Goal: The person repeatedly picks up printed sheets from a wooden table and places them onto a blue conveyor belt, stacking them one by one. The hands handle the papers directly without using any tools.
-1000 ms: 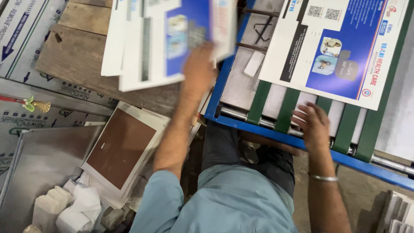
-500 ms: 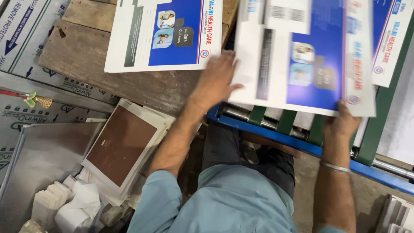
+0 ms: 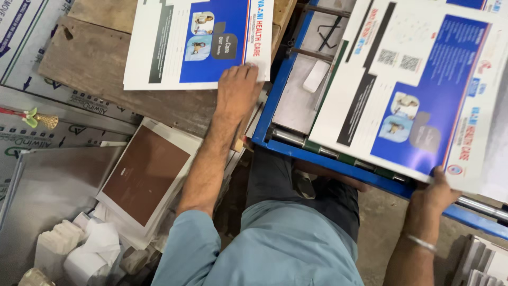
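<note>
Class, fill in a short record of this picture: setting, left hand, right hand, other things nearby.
Setting: wooden board beside a blue machine frame
Left hand: palm down on the lower right corner of a stack of printed sheets lying on the board
Right hand: grips the lower edge of a printed sheet lying over the frame
Wrist: metal bangle on the right
Nearby: brown-faced sheets, white folded paper

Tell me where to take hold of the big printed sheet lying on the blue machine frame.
Take the printed sheet at its near corner, from below: it overhangs the blue frame there, where the right hand already pinches it. The rest lies flat on the rollers.
</note>
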